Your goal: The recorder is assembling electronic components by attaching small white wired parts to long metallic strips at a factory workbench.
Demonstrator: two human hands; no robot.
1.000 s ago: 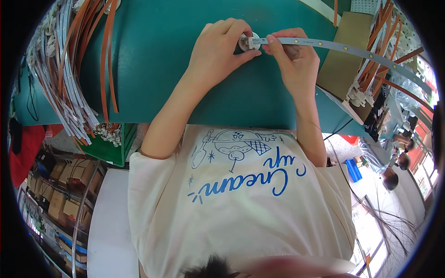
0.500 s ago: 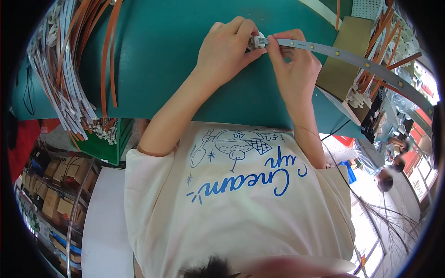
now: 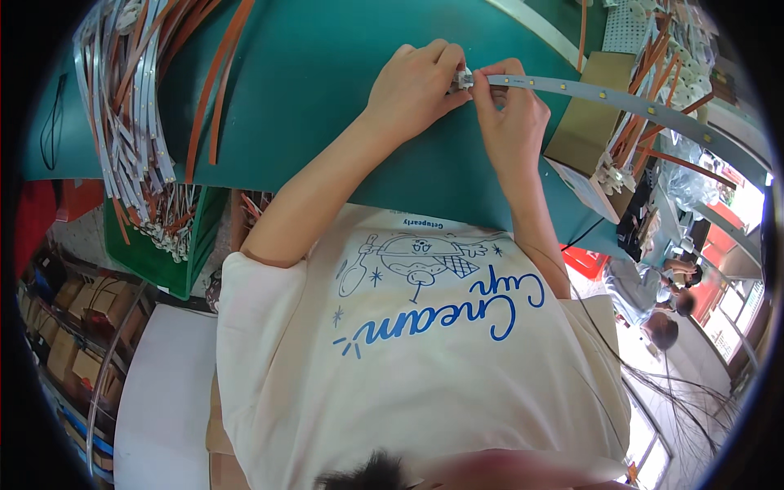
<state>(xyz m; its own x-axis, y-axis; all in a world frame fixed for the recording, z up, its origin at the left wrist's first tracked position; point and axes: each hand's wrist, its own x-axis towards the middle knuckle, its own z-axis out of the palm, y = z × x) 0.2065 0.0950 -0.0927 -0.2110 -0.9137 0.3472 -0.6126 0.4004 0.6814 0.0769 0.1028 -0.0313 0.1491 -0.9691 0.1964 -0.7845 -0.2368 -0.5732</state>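
Observation:
My left hand [image 3: 418, 86] is closed around a small white plastic connector [image 3: 464, 80], most of it hidden by the fingers. Between the thumb and fingers of my right hand [image 3: 514, 104] is the end of an LED strip [image 3: 604, 95], pale grey with small yellowish chips. The strip's tip meets the connector; how far it reaches inside I cannot tell. From my right hand the strip curves away over the table's right side. Both hands are raised over the green table [image 3: 310, 90], their fingertips almost touching.
A bundle of LED strips [image 3: 122, 106] and brown strips [image 3: 214, 90] hangs over the table's left edge, above a green crate [image 3: 175, 273]. At right are a cardboard box [image 3: 592, 106] and a pile of white connector pieces [image 3: 616, 175]. Other people [image 3: 657, 327] are in the right background.
Both hands have shifted slightly within the picture, still holding connector and strip together. The whole view has turned a little. The round end of the connector piece is now more hidden.

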